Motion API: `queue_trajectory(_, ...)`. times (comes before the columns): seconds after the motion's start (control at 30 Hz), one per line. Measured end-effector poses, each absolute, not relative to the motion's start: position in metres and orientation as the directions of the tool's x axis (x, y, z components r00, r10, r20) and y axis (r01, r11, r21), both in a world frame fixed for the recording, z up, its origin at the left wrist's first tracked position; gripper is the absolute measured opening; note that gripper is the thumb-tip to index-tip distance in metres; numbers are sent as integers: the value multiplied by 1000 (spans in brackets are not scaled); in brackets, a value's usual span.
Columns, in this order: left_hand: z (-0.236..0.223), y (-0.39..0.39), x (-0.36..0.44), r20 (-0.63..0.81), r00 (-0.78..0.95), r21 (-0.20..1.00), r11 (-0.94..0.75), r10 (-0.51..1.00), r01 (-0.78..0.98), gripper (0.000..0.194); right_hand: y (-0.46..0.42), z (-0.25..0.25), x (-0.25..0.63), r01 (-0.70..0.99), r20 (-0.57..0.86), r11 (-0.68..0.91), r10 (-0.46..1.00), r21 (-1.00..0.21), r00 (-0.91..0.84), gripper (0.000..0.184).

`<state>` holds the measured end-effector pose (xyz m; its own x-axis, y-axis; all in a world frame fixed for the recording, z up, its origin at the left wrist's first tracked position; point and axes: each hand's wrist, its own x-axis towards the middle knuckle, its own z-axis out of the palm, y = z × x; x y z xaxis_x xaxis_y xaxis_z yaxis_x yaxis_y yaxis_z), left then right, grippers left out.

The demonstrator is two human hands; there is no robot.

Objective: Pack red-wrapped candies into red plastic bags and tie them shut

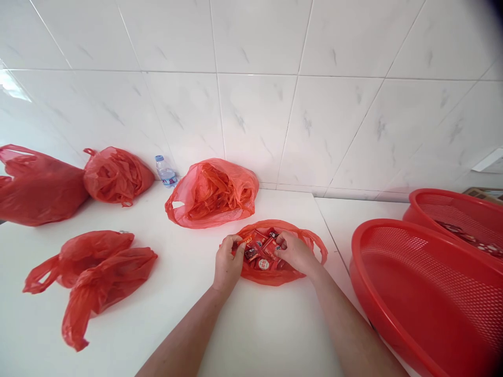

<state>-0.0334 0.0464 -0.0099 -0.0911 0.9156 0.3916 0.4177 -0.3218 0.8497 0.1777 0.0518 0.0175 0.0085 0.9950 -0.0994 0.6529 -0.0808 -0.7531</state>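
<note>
A small open red plastic bag point(310, 242) lies on the white table point(188, 272), holding several small red packets point(262, 250). My left hand point(228, 262) is at the bag's left edge, its fingers pinched on the rim or a packet there. My right hand point(294, 252) rests over the bag's right side, fingers curled onto the packets inside. Both hands are closed; what exactly each pinches is too small to name.
A larger open red bag point(214, 192) sits just behind. More red bags lie at the left point(94, 272), point(116, 175), point(35, 183). A small water bottle point(165, 172) stands by the tiled wall. Two red mesh baskets point(424, 293), point(456, 214) fill the right side.
</note>
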Motion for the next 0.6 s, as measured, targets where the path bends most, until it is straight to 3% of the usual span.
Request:
queue_trajectory(0.2, -9, 46, -33, 406, -45, 833, -349, 913, 428, 19, 52, 21, 186, 680, -60, -54, 998, -731, 15, 15)
queue_trajectory(0.4, -8, 46, -30, 501, 226, 655, -537, 835, 532, 20, 52, 25, 181, 695, -21, -63, 997, -716, 70, 8)
queue_trajectory(0.6, -8, 44, -28, 486, 304, 538, -554, 820, 635, 24, 55, 23, 184, 688, 88, -29, 987, -725, 134, 15)
